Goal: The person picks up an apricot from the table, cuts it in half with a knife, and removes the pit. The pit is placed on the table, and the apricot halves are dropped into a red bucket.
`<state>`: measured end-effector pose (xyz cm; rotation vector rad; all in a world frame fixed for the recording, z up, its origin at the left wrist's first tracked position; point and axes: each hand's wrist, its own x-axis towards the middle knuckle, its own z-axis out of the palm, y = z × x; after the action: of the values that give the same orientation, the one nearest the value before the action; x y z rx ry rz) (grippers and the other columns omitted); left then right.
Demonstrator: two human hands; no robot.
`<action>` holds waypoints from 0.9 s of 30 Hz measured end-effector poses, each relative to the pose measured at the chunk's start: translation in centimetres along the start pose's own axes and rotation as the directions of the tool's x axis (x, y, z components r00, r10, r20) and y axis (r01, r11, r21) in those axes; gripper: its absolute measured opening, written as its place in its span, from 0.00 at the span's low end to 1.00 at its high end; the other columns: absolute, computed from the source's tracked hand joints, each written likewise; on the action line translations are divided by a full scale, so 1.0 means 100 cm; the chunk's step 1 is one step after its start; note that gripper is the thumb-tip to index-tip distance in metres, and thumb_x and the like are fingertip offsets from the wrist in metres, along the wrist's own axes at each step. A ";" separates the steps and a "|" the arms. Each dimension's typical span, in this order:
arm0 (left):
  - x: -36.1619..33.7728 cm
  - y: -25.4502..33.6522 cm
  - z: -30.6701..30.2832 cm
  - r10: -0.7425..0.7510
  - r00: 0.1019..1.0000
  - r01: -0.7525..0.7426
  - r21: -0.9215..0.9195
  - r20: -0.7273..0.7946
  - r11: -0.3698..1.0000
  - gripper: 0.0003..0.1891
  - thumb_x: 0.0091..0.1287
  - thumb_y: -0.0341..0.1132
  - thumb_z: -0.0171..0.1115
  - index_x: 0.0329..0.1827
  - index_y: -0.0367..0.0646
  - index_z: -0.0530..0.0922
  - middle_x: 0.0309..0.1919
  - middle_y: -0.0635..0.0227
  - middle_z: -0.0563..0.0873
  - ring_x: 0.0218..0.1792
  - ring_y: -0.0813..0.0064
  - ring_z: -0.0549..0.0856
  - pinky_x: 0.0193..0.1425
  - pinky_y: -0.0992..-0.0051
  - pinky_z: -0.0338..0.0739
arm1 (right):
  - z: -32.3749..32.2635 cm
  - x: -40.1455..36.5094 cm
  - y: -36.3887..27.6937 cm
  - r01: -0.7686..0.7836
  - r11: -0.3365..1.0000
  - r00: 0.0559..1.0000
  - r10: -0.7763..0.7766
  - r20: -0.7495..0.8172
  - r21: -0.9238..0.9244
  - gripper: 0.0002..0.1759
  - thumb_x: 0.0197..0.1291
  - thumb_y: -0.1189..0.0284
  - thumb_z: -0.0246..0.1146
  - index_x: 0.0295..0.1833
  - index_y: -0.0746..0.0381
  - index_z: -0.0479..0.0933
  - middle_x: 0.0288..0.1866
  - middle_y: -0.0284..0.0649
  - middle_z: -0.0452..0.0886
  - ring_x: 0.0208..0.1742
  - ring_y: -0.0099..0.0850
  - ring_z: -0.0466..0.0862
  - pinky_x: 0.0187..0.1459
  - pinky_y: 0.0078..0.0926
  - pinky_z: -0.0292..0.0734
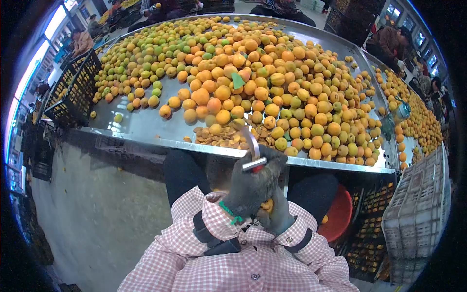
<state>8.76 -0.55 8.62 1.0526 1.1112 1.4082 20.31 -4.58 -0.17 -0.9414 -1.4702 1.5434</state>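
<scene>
My left hand (249,187), in a dark glove with a green band at the wrist, is closed around a curved knife (254,146). Its thin blade points up toward the table, and a bit of red shows near the grip. Just below and to the right, my right hand (281,214), also gloved, is closed on an orange apricot (266,205), mostly hidden by the fingers. Both hands are close together above my lap. Beyond the blade lies a patch of small brown pieces (221,138), which look like apricot stones, beside a large heap of apricots (272,80).
The metal table (141,124) has a raised front edge. A black crate (73,92) stands at its left end. To my right are a red basin (338,214), dark trays of fruit (372,233) and a pale plastic crate (416,214). Other people sit around the tables.
</scene>
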 end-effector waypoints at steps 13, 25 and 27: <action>0.026 -0.030 -0.009 0.218 0.975 -0.181 0.443 -0.034 0.878 0.08 0.63 0.34 0.64 0.40 0.40 0.79 0.24 0.73 0.79 0.22 0.83 0.77 0.24 0.82 0.71 | -0.009 0.012 -0.001 -0.028 0.999 1.000 0.028 -0.013 -0.031 0.34 0.54 0.62 0.68 0.61 0.65 0.62 0.51 0.40 0.72 0.49 0.31 0.75 0.55 0.31 0.71; 0.022 -0.034 -0.031 0.079 0.996 -0.074 0.129 -0.032 0.989 0.09 0.66 0.27 0.55 0.48 0.37 0.75 0.25 0.69 0.78 0.19 0.81 0.75 0.18 0.81 0.69 | 0.001 0.015 -0.033 -0.353 0.838 0.917 0.398 -0.025 0.416 0.21 0.61 0.70 0.60 0.58 0.62 0.66 0.49 0.41 0.72 0.47 0.28 0.75 0.49 0.25 0.74; 0.029 -0.024 -0.041 0.632 0.747 -0.573 0.685 0.209 0.451 0.11 0.65 0.26 0.56 0.50 0.37 0.74 0.24 0.71 0.76 0.22 0.82 0.76 0.22 0.81 0.72 | 0.000 0.024 -0.017 -0.256 0.893 0.961 0.276 0.001 0.370 0.21 0.62 0.70 0.57 0.60 0.61 0.65 0.52 0.43 0.71 0.48 0.29 0.76 0.46 0.23 0.77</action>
<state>4.90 2.09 5.55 2.1719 1.4807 1.5783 19.45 -2.39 1.52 -0.9747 -0.9919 1.8964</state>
